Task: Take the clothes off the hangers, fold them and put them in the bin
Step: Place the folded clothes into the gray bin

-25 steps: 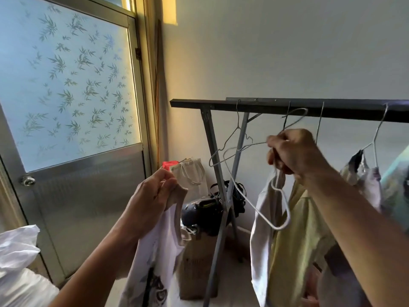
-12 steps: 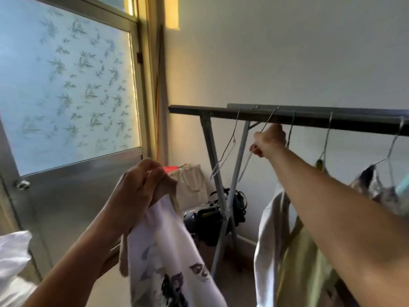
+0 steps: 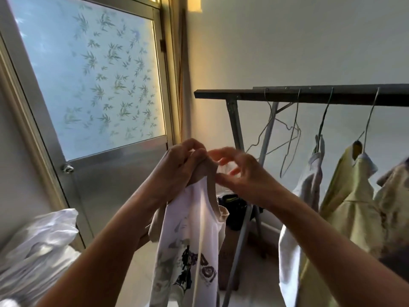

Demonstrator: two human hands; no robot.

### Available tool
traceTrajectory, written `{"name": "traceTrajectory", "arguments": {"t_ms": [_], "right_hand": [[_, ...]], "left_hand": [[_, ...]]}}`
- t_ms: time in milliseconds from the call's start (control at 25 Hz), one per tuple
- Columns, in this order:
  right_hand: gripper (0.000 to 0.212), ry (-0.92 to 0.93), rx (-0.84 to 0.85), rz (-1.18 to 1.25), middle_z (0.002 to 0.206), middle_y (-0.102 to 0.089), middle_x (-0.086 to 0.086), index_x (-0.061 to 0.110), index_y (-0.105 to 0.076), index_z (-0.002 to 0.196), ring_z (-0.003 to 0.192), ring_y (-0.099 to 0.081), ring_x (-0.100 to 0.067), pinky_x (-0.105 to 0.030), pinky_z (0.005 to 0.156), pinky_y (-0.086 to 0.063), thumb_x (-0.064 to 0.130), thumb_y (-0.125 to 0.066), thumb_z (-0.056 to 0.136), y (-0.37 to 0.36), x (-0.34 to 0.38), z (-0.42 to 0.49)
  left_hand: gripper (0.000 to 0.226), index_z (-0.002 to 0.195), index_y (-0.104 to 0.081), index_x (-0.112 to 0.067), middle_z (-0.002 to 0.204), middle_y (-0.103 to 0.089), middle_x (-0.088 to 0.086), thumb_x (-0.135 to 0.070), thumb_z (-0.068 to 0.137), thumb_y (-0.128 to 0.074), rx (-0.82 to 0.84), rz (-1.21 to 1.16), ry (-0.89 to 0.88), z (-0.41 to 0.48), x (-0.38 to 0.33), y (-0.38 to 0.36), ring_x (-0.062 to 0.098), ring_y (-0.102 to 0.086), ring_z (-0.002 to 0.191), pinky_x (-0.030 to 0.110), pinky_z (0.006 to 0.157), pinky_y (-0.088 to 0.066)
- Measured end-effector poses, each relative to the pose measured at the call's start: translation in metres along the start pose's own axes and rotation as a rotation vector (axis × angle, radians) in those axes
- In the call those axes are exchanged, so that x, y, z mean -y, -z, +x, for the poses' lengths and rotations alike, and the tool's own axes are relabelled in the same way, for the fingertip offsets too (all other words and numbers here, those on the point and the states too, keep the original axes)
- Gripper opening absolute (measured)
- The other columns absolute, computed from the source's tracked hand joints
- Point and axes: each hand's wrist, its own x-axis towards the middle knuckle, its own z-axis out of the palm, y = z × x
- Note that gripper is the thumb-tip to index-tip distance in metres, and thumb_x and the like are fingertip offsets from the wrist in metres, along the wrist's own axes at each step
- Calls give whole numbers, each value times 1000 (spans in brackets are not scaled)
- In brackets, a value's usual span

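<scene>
A white printed top with beige trim hangs down in front of me, off its hanger. My left hand grips its beige shoulder strap at the top. My right hand is just right of it, fingers spread and curled, touching the strap's edge. Two empty wire hangers dangle on the dark metal rack bar. Further right on the bar hang a white garment and a pale yellow shirt, each on a hanger. No bin is in view.
A metal door with frosted leaf-pattern glass stands at the left. White cloth or bedding lies at the lower left. The rack's grey legs cross behind the top, with a dark bag on the floor by the wall.
My right hand hung the empty wire hanger on the bar, let go, and came down to the top's strap beside my left hand. The top was raised higher.
</scene>
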Motion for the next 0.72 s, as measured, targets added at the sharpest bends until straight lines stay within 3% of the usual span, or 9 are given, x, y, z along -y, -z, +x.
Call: {"name": "traceTrajectory", "arguments": {"t_ms": [80, 160, 280, 360, 480, 600, 720], "right_hand": [[27, -6, 101, 153, 106, -68, 2, 9, -65, 114, 104, -62, -8, -31, 89, -52, 20, -67, 88, -9, -6, 3], [13, 17, -1, 288, 87, -69, -9, 0, -69, 97, 84, -67, -16, -26, 78, -56, 8, -61, 91, -13, -4, 4], [16, -13, -146, 375, 67, -61, 0, 5, -62, 86, 61, -57, -8, -15, 56, -46, 7, -50, 97, -18, 9, 1], [15, -6, -186, 395, 66, -62, 6, 2, -59, 89, 60, -59, -2, -11, 55, -44, 7, -48, 98, -18, 18, 1], [16, 28, -203, 335, 74, -65, 0, 9, -61, 89, 70, -63, -6, -16, 61, -50, 11, -49, 100, -18, 24, 2], [15, 27, -217, 302, 75, -65, -3, 10, -62, 88, 68, -61, -4, -15, 59, -48, 11, -51, 98, -18, 27, 1], [5, 18, -128, 272, 78, -68, -4, 5, -64, 90, 69, -65, -5, -13, 63, -47, 9, -60, 92, -10, 23, -2]], "left_hand": [[17, 85, -58, -23, 71, -61, -6, -19, 100, -51, 13, -8, -10, -1, -1, 4, 3, -56, 64, 20, 62, -47], [17, 84, -59, -22, 71, -60, -7, -18, 99, -52, -2, -27, 4, -4, -4, 6, 2, -54, 64, 18, 62, -45], [23, 90, -64, -15, 76, -64, -1, -25, 100, -46, 2, -166, 108, -14, -11, 14, 6, -58, 68, 19, 64, -46], [36, 102, -67, -10, 87, -70, 7, -34, 99, -40, 104, -278, 242, -22, -14, 24, 13, -66, 77, 23, 69, -52], [30, 96, -72, -7, 82, -72, 1, -28, 96, -50, 245, -342, 312, -34, -16, 30, 8, -64, 75, 18, 65, -51], [21, 89, -70, -5, 67, -65, -10, -15, 96, -53, 109, -314, 280, -36, -18, 25, -2, -55, 63, 10, 58, -42], [26, 87, -62, -2, 74, -53, 1, -19, 100, -47, -36, -236, 229, -33, -12, 24, 4, -48, 69, 18, 65, -38]]}}
